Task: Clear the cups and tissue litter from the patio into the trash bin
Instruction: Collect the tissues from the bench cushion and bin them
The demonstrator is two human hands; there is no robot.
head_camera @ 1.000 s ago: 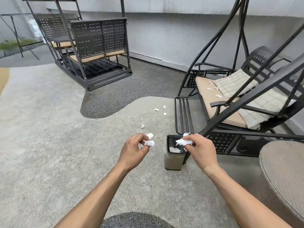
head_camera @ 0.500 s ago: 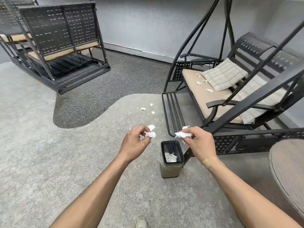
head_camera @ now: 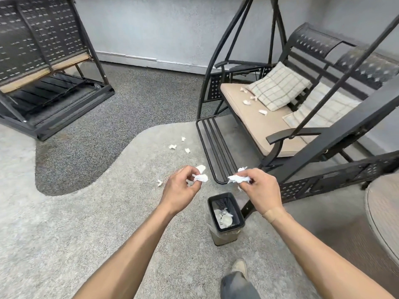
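Observation:
My left hand (head_camera: 180, 189) pinches crumpled white tissue pieces (head_camera: 200, 176) just left of and beyond the trash bin (head_camera: 239, 228). My right hand (head_camera: 260, 190) grips another wad of tissue (head_camera: 237, 179) above the bin's far right side. The small black-rimmed bin stands on the floor between my forearms and holds cups and tissue inside. Loose tissue scraps (head_camera: 172, 146) lie on the light floor beyond my hands, one more scrap (head_camera: 159, 182) by my left hand. Several scraps (head_camera: 246, 102) lie on the swing seat cushion.
A black metal swing bench (head_camera: 280, 139) with beige cushion and checked pillows stands at right, its footrest (head_camera: 212, 152) just beyond my hands. A second swing (head_camera: 43, 61) stands at far left. A round table edge (head_camera: 384, 212) is at right. My shoe (head_camera: 239, 268) is below the bin.
I have stepped closer; the bin now sits lower in view, between my forearms, with its inside visible. Both hands still hold their tissue.

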